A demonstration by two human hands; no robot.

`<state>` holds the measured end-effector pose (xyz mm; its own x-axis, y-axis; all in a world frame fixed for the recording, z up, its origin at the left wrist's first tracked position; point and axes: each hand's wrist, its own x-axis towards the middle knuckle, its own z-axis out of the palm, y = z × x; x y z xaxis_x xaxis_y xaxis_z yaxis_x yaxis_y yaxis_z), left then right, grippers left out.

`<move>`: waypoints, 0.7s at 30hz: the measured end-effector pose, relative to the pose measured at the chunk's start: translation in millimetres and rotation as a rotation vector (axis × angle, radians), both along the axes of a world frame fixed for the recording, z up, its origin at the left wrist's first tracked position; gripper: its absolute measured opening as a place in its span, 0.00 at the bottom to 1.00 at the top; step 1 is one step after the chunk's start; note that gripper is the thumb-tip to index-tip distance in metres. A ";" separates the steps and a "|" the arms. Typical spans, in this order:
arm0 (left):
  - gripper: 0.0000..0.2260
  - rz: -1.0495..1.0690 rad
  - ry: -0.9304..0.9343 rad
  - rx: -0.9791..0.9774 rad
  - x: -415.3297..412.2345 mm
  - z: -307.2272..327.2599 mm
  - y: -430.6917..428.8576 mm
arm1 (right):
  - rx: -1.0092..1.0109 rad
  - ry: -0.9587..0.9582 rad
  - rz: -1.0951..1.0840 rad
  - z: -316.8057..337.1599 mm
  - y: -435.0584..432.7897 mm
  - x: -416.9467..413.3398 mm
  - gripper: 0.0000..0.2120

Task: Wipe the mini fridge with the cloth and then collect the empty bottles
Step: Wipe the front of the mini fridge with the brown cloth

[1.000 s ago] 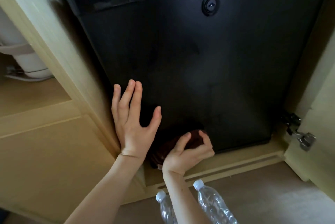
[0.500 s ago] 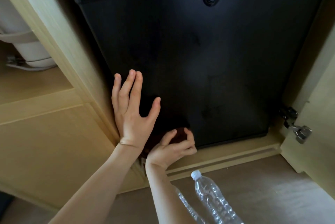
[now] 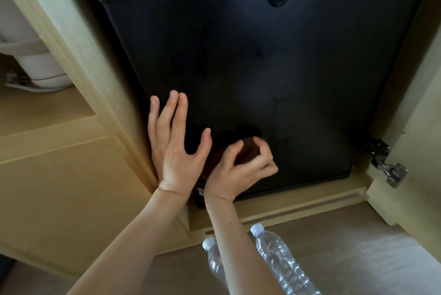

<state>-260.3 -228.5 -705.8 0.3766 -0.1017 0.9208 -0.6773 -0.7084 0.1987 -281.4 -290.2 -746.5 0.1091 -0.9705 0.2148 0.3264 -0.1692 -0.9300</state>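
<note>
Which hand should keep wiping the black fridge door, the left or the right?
The right hand. It already grips the dark cloth against the lower part of the mini fridge door. The left hand is open and empty, flat near the door's left edge, so it would first need to take the cloth.

My left hand (image 3: 175, 149) lies flat, fingers spread, while my right hand (image 3: 238, 170) beside it curls tight, both forearms extended.

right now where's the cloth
In the head view the dark brown cloth is bunched in the right hand, pressed against the lower left corner of the black mini fridge door, just right of the open left hand.
</note>
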 end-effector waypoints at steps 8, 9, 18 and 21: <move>0.31 0.012 0.060 0.024 -12.2 7.1 -0.5 | 0.353 0.052 0.044 -19.1 -16.0 -11.8 0.12; 0.31 0.026 0.054 0.039 -13.5 7.9 -1.3 | 0.278 -0.001 0.027 -4.3 -20.3 -10.3 0.11; 0.31 0.064 -0.047 0.120 -0.1 12.8 0.3 | 0.168 -0.091 -0.060 13.4 -48.2 -4.8 0.13; 0.31 0.057 -0.045 0.122 -0.5 12.8 0.9 | 0.593 0.046 -0.011 -26.4 -51.2 -12.0 0.14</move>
<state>-260.8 -227.7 -693.0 0.3432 -0.1935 0.9191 -0.6415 -0.7631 0.0789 -293.4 -341.3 -772.9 0.0945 -0.9245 -0.3693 0.2850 0.3806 -0.8797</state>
